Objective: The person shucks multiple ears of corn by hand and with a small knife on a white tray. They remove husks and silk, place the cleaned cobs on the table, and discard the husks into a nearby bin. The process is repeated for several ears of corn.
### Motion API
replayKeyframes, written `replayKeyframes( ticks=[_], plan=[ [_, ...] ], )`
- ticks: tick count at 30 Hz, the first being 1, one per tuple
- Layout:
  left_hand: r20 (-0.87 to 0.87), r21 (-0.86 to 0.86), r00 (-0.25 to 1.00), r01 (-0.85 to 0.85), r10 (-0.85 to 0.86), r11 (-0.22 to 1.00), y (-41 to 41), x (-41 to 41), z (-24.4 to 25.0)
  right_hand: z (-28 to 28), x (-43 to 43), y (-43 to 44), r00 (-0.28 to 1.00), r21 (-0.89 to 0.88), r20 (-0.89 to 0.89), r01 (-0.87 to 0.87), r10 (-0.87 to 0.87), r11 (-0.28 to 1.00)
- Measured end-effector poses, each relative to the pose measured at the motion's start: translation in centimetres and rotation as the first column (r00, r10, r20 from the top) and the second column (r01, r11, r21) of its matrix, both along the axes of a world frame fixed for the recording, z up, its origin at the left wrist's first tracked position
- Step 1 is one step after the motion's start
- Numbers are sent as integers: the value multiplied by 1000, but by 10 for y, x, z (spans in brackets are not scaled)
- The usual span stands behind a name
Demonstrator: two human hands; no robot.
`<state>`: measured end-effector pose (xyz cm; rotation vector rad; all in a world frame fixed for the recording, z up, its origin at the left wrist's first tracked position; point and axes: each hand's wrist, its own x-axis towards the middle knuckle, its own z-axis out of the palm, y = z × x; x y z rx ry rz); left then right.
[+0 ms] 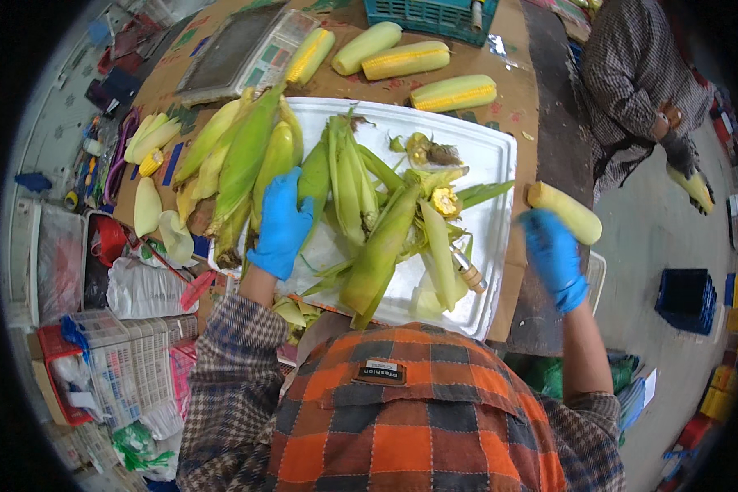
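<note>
My left hand (281,224), in a blue glove, rests against unhusked ears of corn (246,163) at the left of a white foam tray (495,246). Whether its fingers close around an ear is hidden. My right hand (552,258), gloved too and blurred, is right beside a trimmed, pale-husked ear (566,212) near the table's right edge; its grip is unclear. Loose green husks (381,252) are heaped on the tray, with a cut corn end (445,201) showing yellow kernels. Among them lies a tool with a wooden handle (475,280), its metal part partly covered.
Several trimmed ears (406,59) lie beyond the tray, beside a weighing scale (240,52) and a teal plastic crate (430,18). More pieces (152,138) lie left on the cardboard-covered table. At right, another person (639,80) holds an ear (692,187). Baskets (123,357) stand at lower left.
</note>
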<state>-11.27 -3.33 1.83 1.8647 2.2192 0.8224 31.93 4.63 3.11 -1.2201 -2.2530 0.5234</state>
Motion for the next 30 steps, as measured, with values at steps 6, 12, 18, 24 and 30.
replayKeyframes(
  ticks=[6, 12, 18, 24, 30],
  plan=[
    [-342, -248, 939, -132, 41, 960, 45, 15, -10, -19, -81, -63, 985, -101, 170, -17, 34, 995],
    [-349, -343, 932, -221, 95, 913, 58, 20, 1, -10, -92, -73, 986, -103, 167, 27, -10, 994],
    [50, 18, 989, -138, 137, 990, 33, 3, 27, 25, -73, -78, 980, -57, 196, 35, -23, 998],
    [266, 296, 948, 94, -177, 950, 4, 14, 88, 20, -108, -81, 846, -686, -436, -93, -306, 722],
    [354, 44, 844, 416, -404, 908, -15, 74, 65, 31, -110, -77, 487, -580, -737, -99, -469, 809]
  ],
)
